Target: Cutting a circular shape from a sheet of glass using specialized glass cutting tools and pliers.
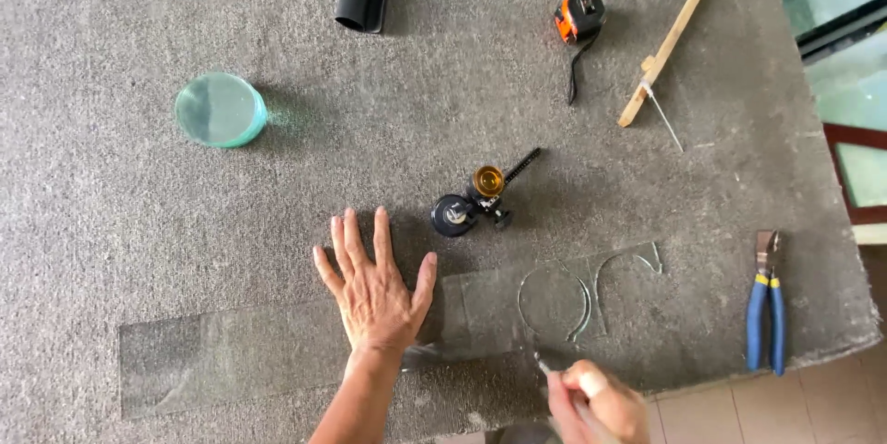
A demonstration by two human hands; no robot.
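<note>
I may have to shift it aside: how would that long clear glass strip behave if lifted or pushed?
The glass strip looks thin and rigid, so probably brittle. Round cut-outs near its right end likely weaken it there. Under the flat left hand, it would probably drag on the grey felt-like table covering rather than glide.

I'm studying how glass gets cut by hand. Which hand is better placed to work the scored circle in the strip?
Probably the right hand: it holds a thin tool at the glass strip's near edge, just below the scored circle. The left hand lies flat on the strip, pinning it.

Tape measure (pixel 580 16), blue-handled pliers (pixel 765 315), stacked glass discs (pixel 220 109) on grey carpet (pixel 111 241)
</note>
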